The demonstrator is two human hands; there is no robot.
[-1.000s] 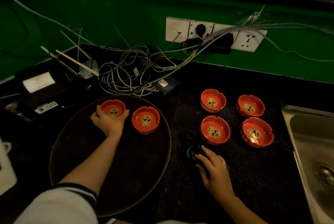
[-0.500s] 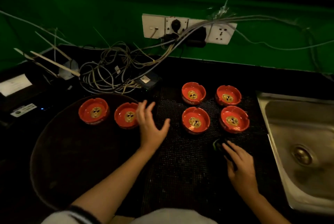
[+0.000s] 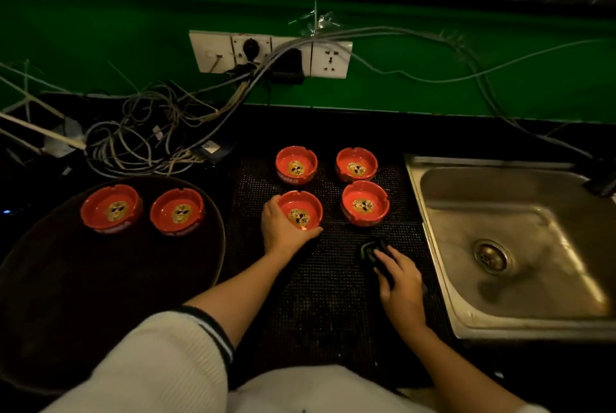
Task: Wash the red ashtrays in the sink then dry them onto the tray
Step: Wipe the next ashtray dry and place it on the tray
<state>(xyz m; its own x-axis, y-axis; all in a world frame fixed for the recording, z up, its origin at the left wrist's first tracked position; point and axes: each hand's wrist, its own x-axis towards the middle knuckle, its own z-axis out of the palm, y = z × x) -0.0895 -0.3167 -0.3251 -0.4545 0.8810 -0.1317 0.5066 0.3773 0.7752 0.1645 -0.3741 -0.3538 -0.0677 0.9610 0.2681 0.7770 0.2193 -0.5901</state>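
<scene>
Two red ashtrays (image 3: 111, 207) (image 3: 176, 211) sit side by side on the round dark tray (image 3: 100, 279) at the left. Several more red ashtrays stand on the black mesh mat (image 3: 326, 296): two at the back (image 3: 296, 164) (image 3: 356, 164), one at the front right (image 3: 365, 202). My left hand (image 3: 281, 229) grips the front left ashtray (image 3: 301, 209) by its near rim. On the mat near the sink, my right hand (image 3: 400, 289) rests on a dark sponge with a green edge (image 3: 371, 251). The steel sink (image 3: 520, 246) lies at the right.
A tangle of grey cables (image 3: 150, 136) lies behind the tray, running up to a white socket strip (image 3: 270, 52) on the green wall. More cables trail along the wall above the sink. A dark tap part (image 3: 603, 179) shows at the sink's far right.
My left hand left the ashtray on the tray, crossed to the right and took hold of the front left ashtray on the mat. The right hand stayed on the sponge.
</scene>
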